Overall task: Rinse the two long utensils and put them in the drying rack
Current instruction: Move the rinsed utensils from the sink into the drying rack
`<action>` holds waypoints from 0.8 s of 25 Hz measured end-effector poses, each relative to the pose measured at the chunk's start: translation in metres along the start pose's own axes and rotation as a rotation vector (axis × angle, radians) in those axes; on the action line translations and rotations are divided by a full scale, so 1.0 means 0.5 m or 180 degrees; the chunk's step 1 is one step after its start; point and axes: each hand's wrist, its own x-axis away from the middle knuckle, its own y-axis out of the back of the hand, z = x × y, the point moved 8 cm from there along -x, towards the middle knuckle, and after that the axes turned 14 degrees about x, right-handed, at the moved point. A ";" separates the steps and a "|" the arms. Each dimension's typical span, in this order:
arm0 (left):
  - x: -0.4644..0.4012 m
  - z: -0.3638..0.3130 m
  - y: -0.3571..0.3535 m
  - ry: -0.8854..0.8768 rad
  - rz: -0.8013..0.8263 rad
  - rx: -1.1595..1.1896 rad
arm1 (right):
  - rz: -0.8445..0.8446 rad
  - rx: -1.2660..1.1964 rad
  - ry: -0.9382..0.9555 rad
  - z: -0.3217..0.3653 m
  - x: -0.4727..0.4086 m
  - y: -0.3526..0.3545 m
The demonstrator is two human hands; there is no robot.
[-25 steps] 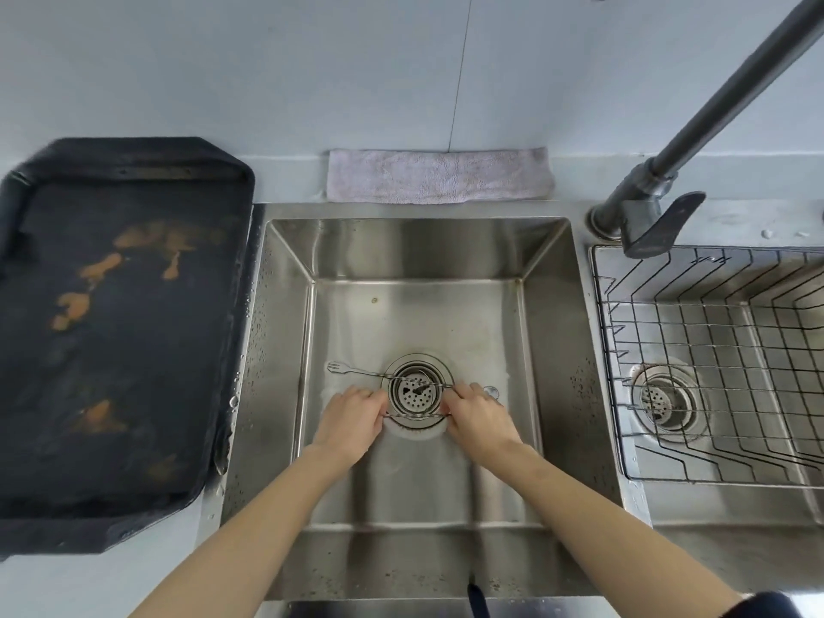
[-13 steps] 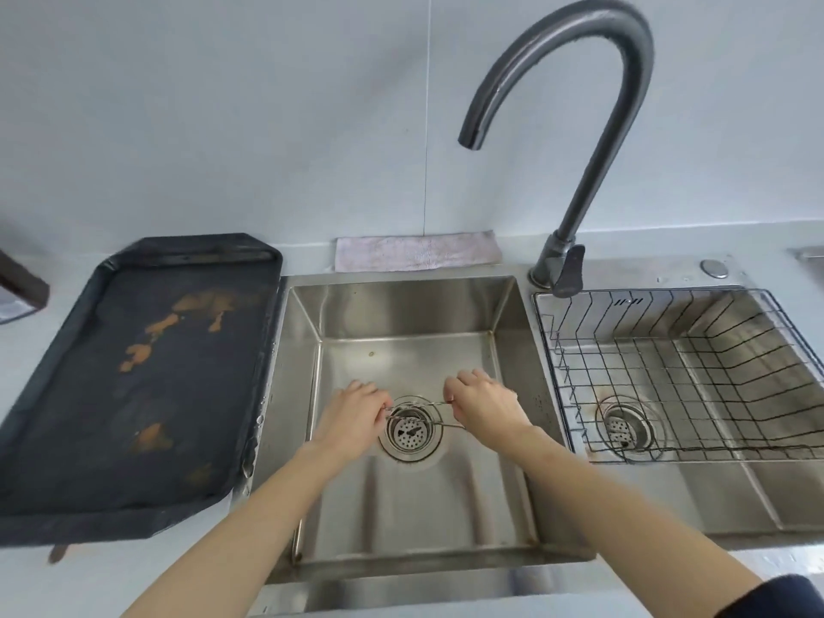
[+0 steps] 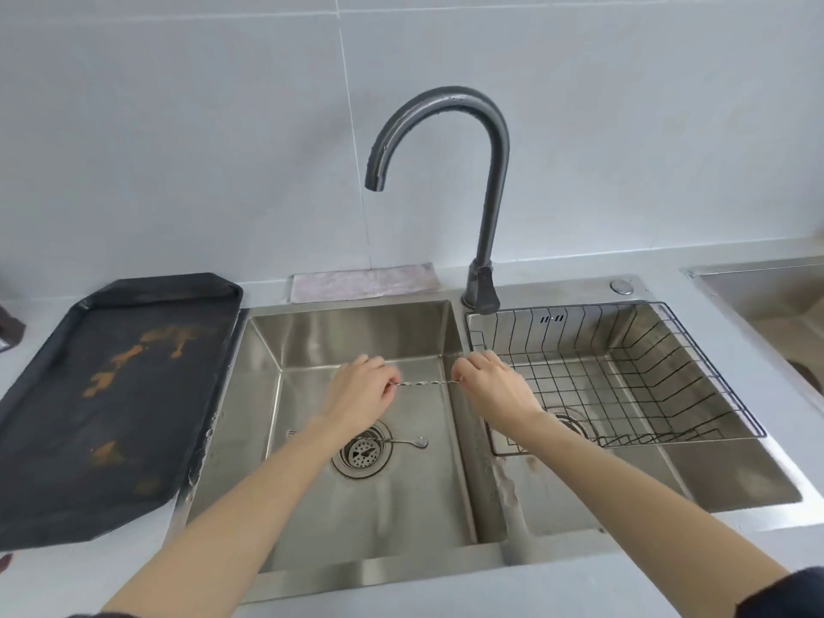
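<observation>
A thin twisted metal utensil (image 3: 427,383) hangs level above the left sink basin (image 3: 356,327). My left hand (image 3: 363,390) pinches its left end and my right hand (image 3: 492,388) pinches its right end. A second long utensil (image 3: 408,442), with a small round spoon end, lies flat on the basin floor across the drain strainer (image 3: 362,452), partly hidden by my left wrist. The black wire drying rack (image 3: 646,372) sits in the right basin, just right of my right hand, and holds nothing. The dark curved tap (image 3: 486,180) ends above the left basin; no water runs.
A black tray (image 3: 111,394) with orange stains lies on the counter left of the sink. A folded grey cloth (image 3: 363,283) rests behind the left basin. Another steel basin (image 3: 767,296) shows at the far right edge.
Both hands have lifted one utensil off the basin floor by its ends, up towards the tap. The other utensil stays over the drain. The view has tilted up and back.
</observation>
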 end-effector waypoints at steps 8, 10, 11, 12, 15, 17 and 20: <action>-0.065 -0.171 -0.072 -0.0068 0.0075 -0.0040 | -0.0027 0.0123 -0.0025 -0.186 0.058 0.018; -0.086 -0.213 -0.093 -0.0135 0.0108 -0.0004 | -0.0011 0.0174 -0.0073 -0.232 0.072 0.016; -0.097 -0.232 -0.102 -0.0179 0.0127 0.0005 | 0.0014 0.0201 -0.0104 -0.255 0.076 0.015; -0.109 -0.251 -0.113 -0.0221 0.0152 0.0007 | 0.0037 0.0215 -0.0144 -0.280 0.080 0.014; -0.141 -0.294 -0.139 -0.0305 0.0256 -0.0034 | 0.0123 0.0227 -0.0245 -0.338 0.086 0.008; -0.164 -0.314 -0.155 -0.0321 0.0334 -0.0081 | 0.0166 0.0222 -0.0306 -0.371 0.087 -0.002; -0.195 -0.338 -0.185 -0.0316 0.0493 -0.0111 | 0.0223 0.0191 -0.0392 -0.414 0.082 -0.025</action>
